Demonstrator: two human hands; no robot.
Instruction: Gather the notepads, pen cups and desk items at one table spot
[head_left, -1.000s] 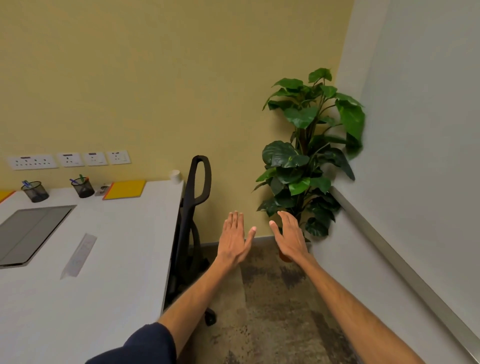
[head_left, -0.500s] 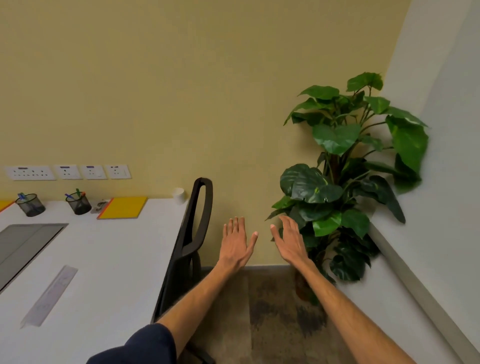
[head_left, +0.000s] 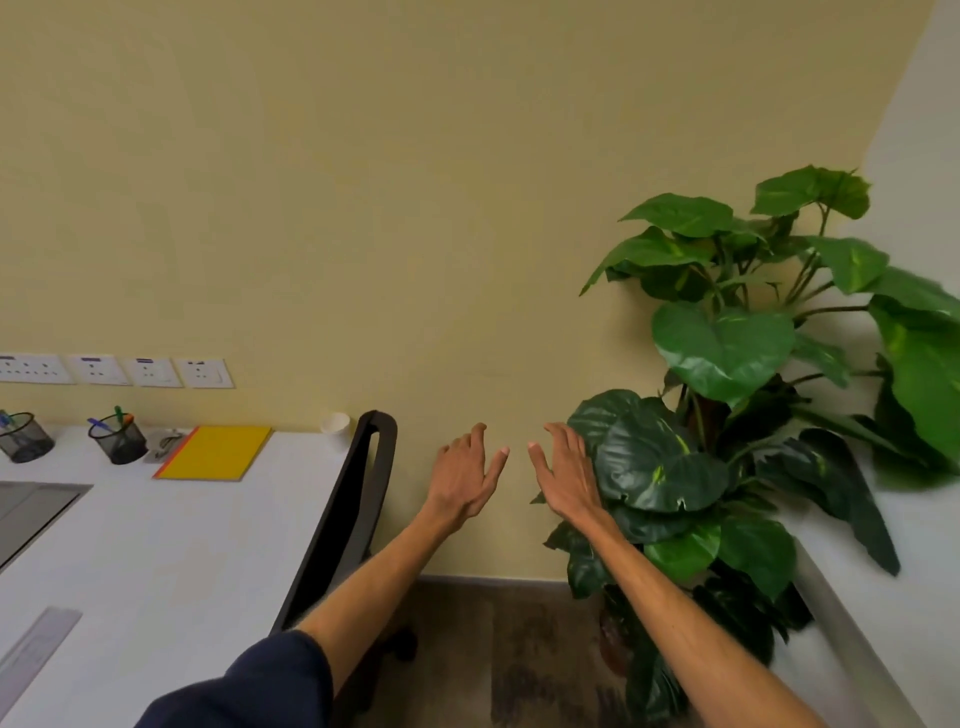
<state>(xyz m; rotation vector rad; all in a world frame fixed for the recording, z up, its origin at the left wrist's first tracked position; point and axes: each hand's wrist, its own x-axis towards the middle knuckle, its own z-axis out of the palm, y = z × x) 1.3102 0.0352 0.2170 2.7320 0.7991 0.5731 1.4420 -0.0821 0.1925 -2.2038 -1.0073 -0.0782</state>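
A yellow notepad (head_left: 215, 451) lies at the back of the white table (head_left: 171, 561). To its left stand two black mesh pen cups, one with pens (head_left: 118, 439) and another at the frame's left edge (head_left: 23, 436). A small grey item (head_left: 165, 442) lies between the nearer cup and the notepad. A white paper cup (head_left: 335, 423) stands at the table's back right corner. A clear ruler (head_left: 36, 649) lies near the front left. My left hand (head_left: 465, 478) and right hand (head_left: 563, 475) are held out in the air, right of the table, fingers relaxed, holding nothing.
A black office chair (head_left: 345, 519) stands against the table's right edge. A large green potted plant (head_left: 727, 415) fills the corner by the white wall at right. Wall sockets (head_left: 119, 370) line the yellow wall. A grey inset panel (head_left: 31, 512) sits in the table at left.
The view has tilted up and swung right, so the table and plant sit lower and further apart. Both hands stay held out and empty, fingers now slightly more curled.
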